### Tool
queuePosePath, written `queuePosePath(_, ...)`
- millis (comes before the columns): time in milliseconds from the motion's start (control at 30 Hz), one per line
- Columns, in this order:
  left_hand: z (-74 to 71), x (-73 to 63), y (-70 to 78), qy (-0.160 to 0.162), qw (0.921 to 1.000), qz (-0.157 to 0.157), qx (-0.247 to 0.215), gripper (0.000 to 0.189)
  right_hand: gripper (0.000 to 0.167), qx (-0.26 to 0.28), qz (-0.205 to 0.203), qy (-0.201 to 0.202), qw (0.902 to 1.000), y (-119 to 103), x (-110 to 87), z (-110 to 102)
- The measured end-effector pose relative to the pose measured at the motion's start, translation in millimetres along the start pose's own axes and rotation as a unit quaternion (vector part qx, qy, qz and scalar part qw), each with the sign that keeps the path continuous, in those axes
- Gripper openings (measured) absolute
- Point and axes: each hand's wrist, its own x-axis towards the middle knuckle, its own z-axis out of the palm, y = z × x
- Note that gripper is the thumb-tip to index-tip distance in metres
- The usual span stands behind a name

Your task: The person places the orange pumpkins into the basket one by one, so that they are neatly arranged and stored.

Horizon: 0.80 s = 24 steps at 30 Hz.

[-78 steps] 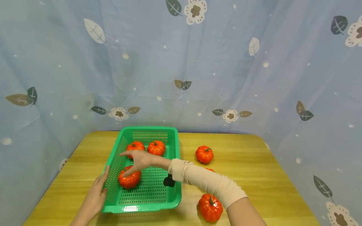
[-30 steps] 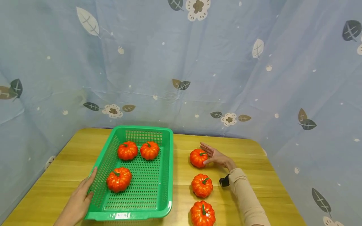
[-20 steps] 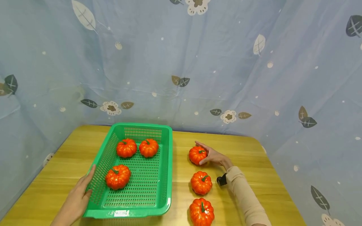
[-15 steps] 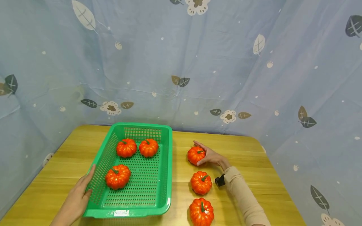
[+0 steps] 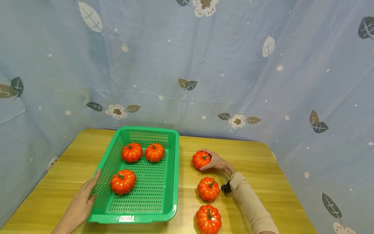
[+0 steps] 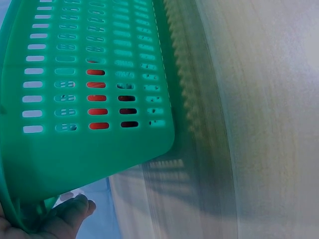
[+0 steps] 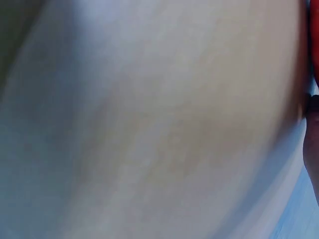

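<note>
Pumpkin clasped by right fingers, tabletop gap to basket (left fingers grip rim).

Orange pumpkin beside green basket

The right hand has left the space above the green basket and now grips the farthest of the 3 pumpkins on the table; that pumpkin has shifted slightly toward the basket.

Basket in head, left-wrist views
</note>
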Motion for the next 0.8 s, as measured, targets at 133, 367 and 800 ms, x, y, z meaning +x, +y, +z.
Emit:
queuePosePath(133, 1.5, -0.9, 0.2, -0.009, 0.9999, -0.004, -0.004, 0.085, 0.082, -0.005, 0.004, 0.03, 0.9995, 1, -3.1, -1)
queuePosePath(367, 1.2, -1.8, 1.4, -0.006, 0.9999, -0.001, -0.013, 0.084, 0.081, -0.042, 0.004, 0.073, 0.9964, -10, 0.0, -5)
queuePosePath(800, -1.8, -0.2, 4.7, 0.014, 0.9998, 0.013, -0.01, 0.083, 0.079, 0.003, -0.048, 0.093, 0.9945, -94, 18.1, 2)
